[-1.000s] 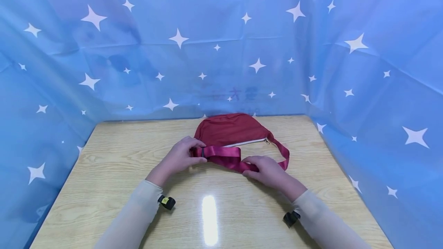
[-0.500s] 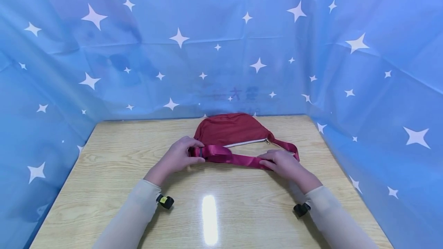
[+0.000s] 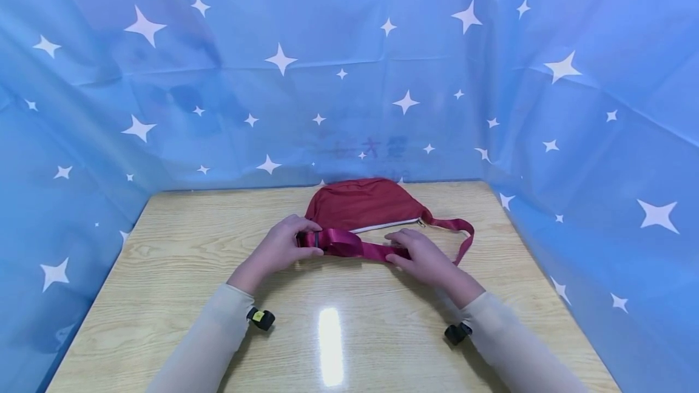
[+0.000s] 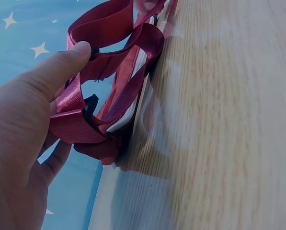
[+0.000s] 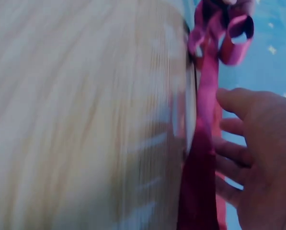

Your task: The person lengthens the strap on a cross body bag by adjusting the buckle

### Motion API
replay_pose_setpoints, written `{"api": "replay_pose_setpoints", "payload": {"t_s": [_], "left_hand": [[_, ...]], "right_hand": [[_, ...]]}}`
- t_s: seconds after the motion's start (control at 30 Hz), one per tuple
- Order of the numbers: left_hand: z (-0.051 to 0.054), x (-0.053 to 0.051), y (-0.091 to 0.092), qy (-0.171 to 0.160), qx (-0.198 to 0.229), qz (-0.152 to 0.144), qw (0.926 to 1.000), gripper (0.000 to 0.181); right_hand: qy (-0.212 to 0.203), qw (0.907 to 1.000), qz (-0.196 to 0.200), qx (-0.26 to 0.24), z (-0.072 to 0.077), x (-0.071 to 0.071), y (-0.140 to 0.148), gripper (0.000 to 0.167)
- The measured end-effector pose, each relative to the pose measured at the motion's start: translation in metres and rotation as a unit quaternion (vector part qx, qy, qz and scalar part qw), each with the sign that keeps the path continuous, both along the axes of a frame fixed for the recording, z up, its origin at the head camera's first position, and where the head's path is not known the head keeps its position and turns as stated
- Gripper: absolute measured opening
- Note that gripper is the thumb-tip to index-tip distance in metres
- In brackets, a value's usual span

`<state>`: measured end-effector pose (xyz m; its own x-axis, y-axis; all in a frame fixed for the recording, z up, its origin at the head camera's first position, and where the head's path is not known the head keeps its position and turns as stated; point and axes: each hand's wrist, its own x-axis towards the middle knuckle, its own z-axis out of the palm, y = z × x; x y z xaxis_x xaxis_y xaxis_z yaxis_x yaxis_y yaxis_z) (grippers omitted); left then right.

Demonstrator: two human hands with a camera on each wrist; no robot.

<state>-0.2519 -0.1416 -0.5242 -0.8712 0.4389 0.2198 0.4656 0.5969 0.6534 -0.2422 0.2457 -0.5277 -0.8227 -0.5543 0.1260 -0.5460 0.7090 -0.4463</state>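
A dark red waist bag (image 3: pixel 366 205) lies at the back of the table, its pale zipper (image 3: pixel 384 225) facing me. My left hand (image 3: pixel 284 244) pinches the bag's magenta strap (image 4: pixel 68 103) by a black strap adjuster (image 4: pixel 90 106), thumb on the near side; loops of strap stand beyond the thumb. My right hand (image 3: pixel 426 259) is around the strap's middle stretch, fingers apart. In the right wrist view the thumb is at the strap's edge and the other fingers lie partly behind the strap (image 5: pixel 202 158). That view is blurred.
The wooden table (image 3: pixel 191 247) reaches back to a blue star-patterned curtain (image 3: pixel 235 96). A slack strap loop (image 3: pixel 464 229) lies at the bag's right end. Glare (image 3: pixel 330 344) marks the table's near middle.
My right hand first moved right along the strap, then back left; the fingers now look looser. The strap's front loop became smaller, and the right-end loop extends farther right. My left hand stayed nearly still.
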Motion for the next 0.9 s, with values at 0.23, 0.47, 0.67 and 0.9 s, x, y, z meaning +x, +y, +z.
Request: {"api": "replay_pose_setpoints", "payload": {"t_s": [0.23, 0.47, 0.67, 0.9], "left_hand": [[0.000, 0.000, 0.001, 0.000, 0.001, -0.001, 1.0000, 0.048], [0.000, 0.000, 0.001, 0.000, 0.005, -0.002, 1.0000, 0.047], [0.000, 0.000, 0.000, 0.000, 0.004, -0.004, 1.0000, 0.047], [0.000, 0.001, -0.001, -0.004, 0.006, -0.003, 1.0000, 0.047]], "right_hand": [[-0.092, 0.9898, -0.019, -0.107, -0.002, -0.003, -0.031, 0.042], [-0.109, 0.9782, -0.051, -0.169, -0.005, -0.002, -0.043, 0.028], [-0.071, 0.9828, -0.045, -0.164, -0.006, -0.001, -0.032, 0.023], [-0.046, 0.9872, -0.046, -0.146, -0.006, -0.002, -0.012, 0.023]]}}
